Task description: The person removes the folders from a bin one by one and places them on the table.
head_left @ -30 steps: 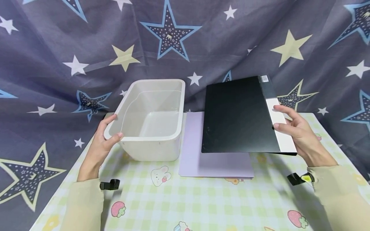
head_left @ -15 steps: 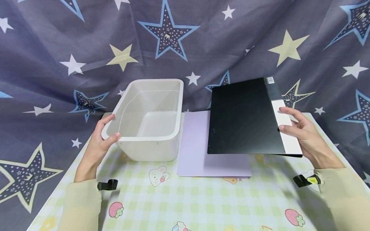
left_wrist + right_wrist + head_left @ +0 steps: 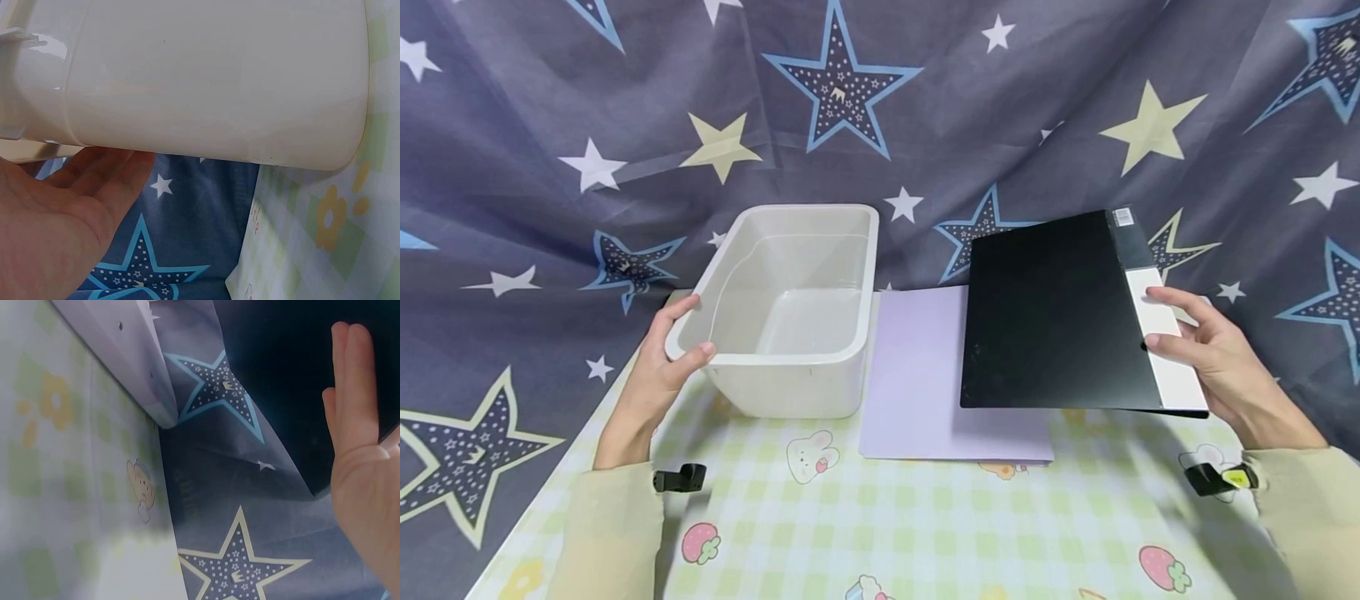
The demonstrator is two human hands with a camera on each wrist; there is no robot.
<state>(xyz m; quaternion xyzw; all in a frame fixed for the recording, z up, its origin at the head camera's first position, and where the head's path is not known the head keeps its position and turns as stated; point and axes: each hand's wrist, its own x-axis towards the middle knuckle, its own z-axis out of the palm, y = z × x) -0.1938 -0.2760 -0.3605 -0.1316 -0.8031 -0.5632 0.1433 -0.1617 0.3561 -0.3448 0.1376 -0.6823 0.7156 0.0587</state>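
My left hand [image 3: 651, 379] grips the near left corner of a white plastic bin [image 3: 790, 390], its thumb on the front rim and fingers at the left side. In the left wrist view those fingers lie against the outer bin wall [image 3: 206, 75]. My right hand [image 3: 1232, 371] pinches a black ring binder or file folder [image 3: 1052, 321] by its white-labelled spine, thumb above. Seen from below in the right wrist view, straight fingers [image 3: 359, 381] support its underside. Raised and tilted, the black folder overlaps a lilac folder [image 3: 913, 367] lying flat on the table right beside the bin.
A green checked tablecloth [image 3: 865, 517] with cartoon prints covers the table. Directly behind hangs a dark blue curtain [image 3: 940, 100] with stars. Each wrist carries a small black camera, such as the left one [image 3: 681, 478].
My right hand has carried the black folder to the right and slightly lower, uncovering more of the lilac folder. The left hand and the bin have stayed put.
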